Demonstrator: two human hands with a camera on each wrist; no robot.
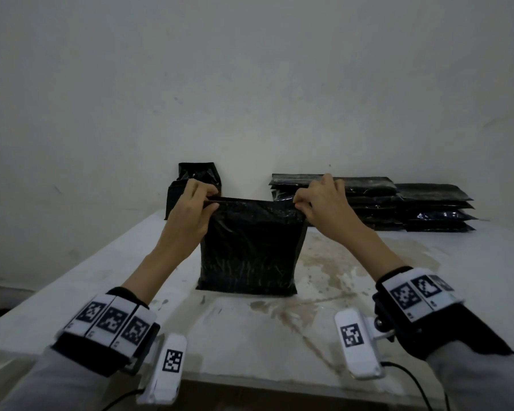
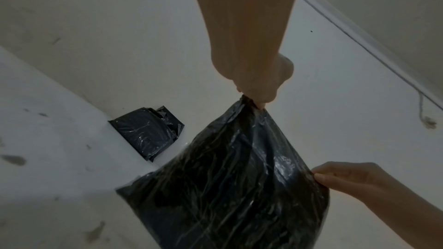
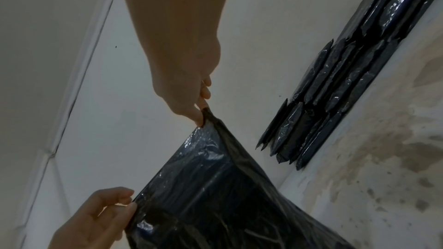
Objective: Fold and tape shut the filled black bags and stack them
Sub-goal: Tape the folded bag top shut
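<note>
Left fingers: thumb and fingertips [image 1: 209,193] pinched together on the top left corner of the bag [image 1: 250,247].
Right fingers: thumb and fingertips [image 1: 301,203] pinched on the bag's top right corner.
Left hand [image 1: 195,203]: raised above the worktop [image 1: 279,336], forearm reaching forward and up.
Right hand [image 1: 324,200]: same height, mirrored; the top edge of the bag is stretched flat between both hands.
Bag: upright, bottom resting on the middle of the worktop, full.
Far edge, left: spare bags [image 1: 190,185] standing against the wall.
Far edge, right: stacked bags [image 1: 398,203] lying flat in piles.
Open room: stained bare worktop right of the bag and along the near edge.
</note>
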